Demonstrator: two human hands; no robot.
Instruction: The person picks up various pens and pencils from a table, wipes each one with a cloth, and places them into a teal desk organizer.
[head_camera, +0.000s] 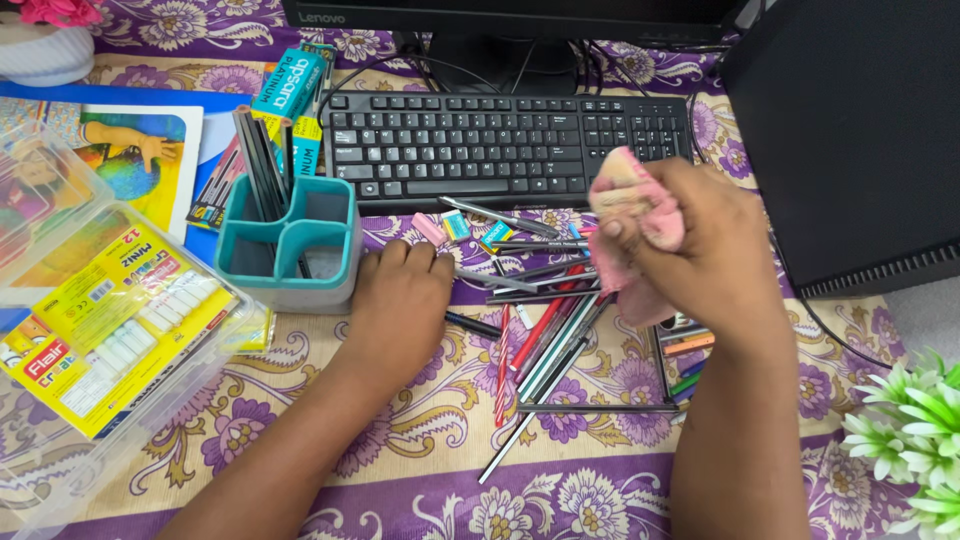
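- The right hand (700, 250) is raised above the desk with its fingers curled tight around a bunched pink cloth (632, 225); the cloth looks soft and crumpled, one lobe bulging above the fingers and a fold hanging below the palm.
- The left hand (400, 300) lies palm down on the floral tablecloth (420, 470), fingers drawn together and bent, knuckles towards the keyboard; whether it pinches anything under the fingertips cannot be told.
- Just right of the left hand a dark pen (473, 324) pokes out from under it, its long axis running left to right with a slight downward tilt.
- Between the two hands lies a loose heap of pens and pencils (545, 335), thin straight sticks in red, grey and black; most slant from lower left to upper right, and a few lie nearly level.
- Under the right wrist, a flat case of colour pencils (685, 365) shows orange and green shafts.
- Just left of the left hand stands a teal plastic desk organiser (300, 245), square with four compartments; dark pencils (262, 160) stand upright in its rear left one.
- Further left, a clear plastic box (120, 330) holds a yellow pack of crayons.
- Beyond both hands sits a black keyboard (510, 145), long axis left to right.
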